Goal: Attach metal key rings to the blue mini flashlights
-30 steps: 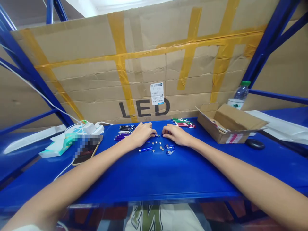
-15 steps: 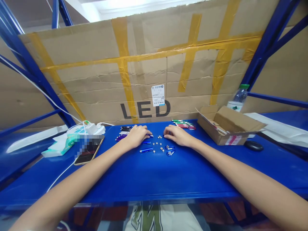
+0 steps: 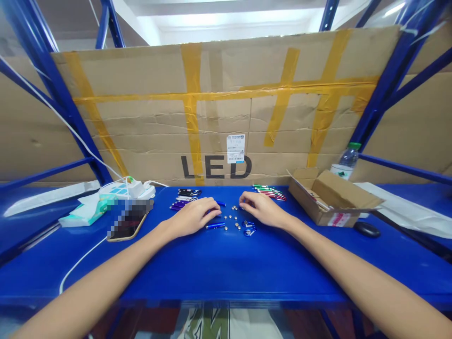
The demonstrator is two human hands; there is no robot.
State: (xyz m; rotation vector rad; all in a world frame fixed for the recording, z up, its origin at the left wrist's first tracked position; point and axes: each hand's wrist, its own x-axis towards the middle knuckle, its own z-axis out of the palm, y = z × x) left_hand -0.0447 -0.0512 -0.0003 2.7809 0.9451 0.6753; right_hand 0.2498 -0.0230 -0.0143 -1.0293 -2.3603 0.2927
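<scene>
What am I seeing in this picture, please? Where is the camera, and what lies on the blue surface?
The camera sits on a person's head and looks down at their own two bare arms. The left hand rests beside a small blue torch; the right hand lies near small round silver cells. Whether either hand grips anything, I cannot tell. On the blue shelf there are also more small torches, dark and coloured, an open cardboard box, a water bottle, a phone and a power strip. Behind stands cardboard marked LED.
</scene>
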